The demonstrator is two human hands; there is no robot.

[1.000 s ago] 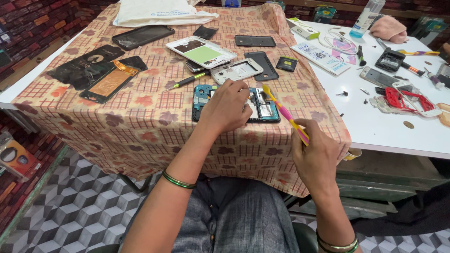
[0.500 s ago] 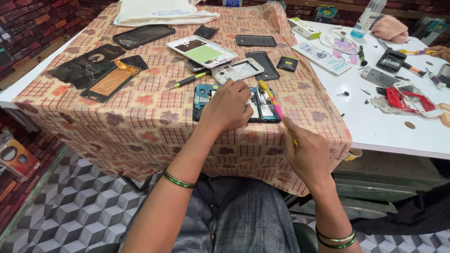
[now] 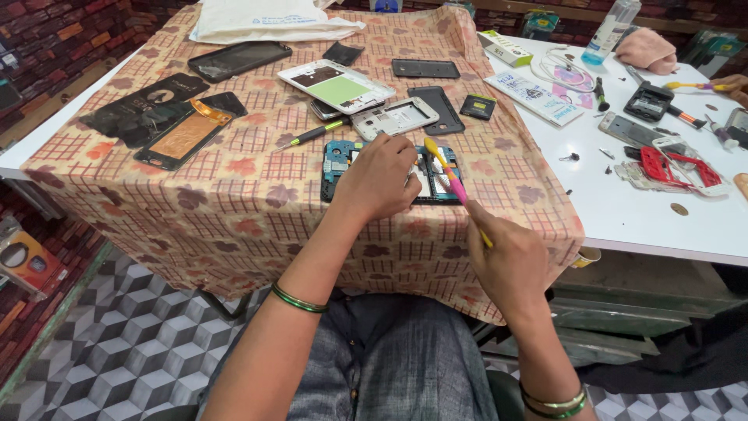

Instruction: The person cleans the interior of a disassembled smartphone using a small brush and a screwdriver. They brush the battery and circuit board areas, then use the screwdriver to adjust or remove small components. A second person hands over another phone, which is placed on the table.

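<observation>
An opened phone with a blue circuit board [image 3: 340, 160] lies on the patterned tablecloth [image 3: 234, 203] near the front edge. My left hand [image 3: 379, 178] presses down on it and covers its middle. My right hand [image 3: 506, 261] holds a thin pink and yellow tool [image 3: 452, 183], tilted, with its yellow tip over the right part of the board. A green bangle sits on my left wrist and several bangles on my right.
Phone frames [image 3: 395, 117], back covers [image 3: 425, 68], a black screen panel [image 3: 238, 58], a pen-like screwdriver [image 3: 312, 134] and a small battery [image 3: 477, 106] lie behind the board. The white table [image 3: 647, 218] to the right holds a red phone frame [image 3: 678, 168], tools and small screws. Another person's hand [image 3: 732, 84] is at the far right.
My right hand has moved up and left, bringing the tool's tip from beside the board to over its right part. My left hand has stayed on the phone.
</observation>
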